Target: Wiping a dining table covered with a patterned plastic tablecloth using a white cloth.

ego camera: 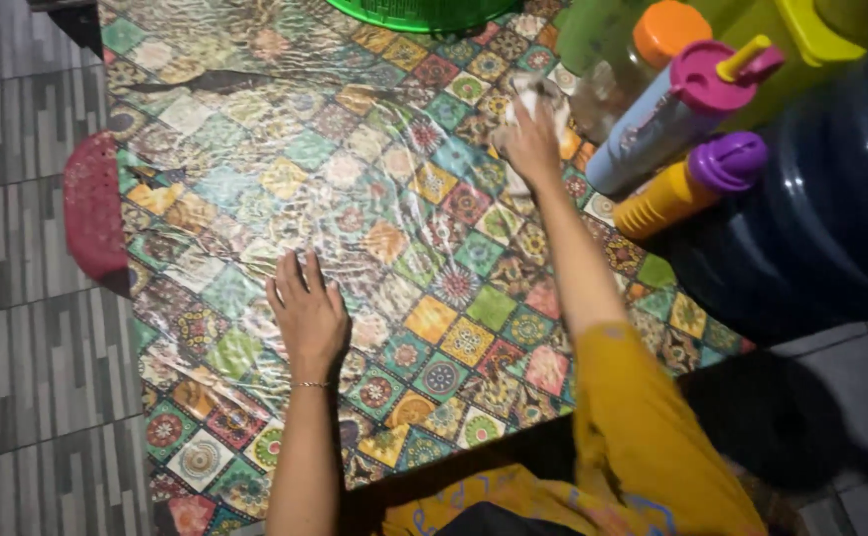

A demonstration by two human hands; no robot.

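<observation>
Fingers of the right hand (531, 139) curled down over a pale crumpled cloth (543, 99), pinning it to the surface (255, 159) at the far right, just beside a pale blue bottle with a pink cap (664, 114). Fingers of the left hand (307, 313) spread flat and holding nothing, palm pressed to the glossy plastic cover of patterned tiles near the front edge. Also close to the cloth: an orange bottle with a purple cap (687, 184), a clear bottle with an orange cap (638, 60), a large dark blue water jug (831, 208) further right. Green basket rim (419, 12) at the top edge, red plastic stool (91, 203) off the left side.

Judging by the wrinkles in the cover, best wiped with firm, even pressure and the whole palm on the cloth, in overlapping strokes drawn towards the body. Left palm well placed for holding the cover taut against bunching. Care needed near the bottles: short strokes there, elbow kept low, to avoid knocking one over
</observation>
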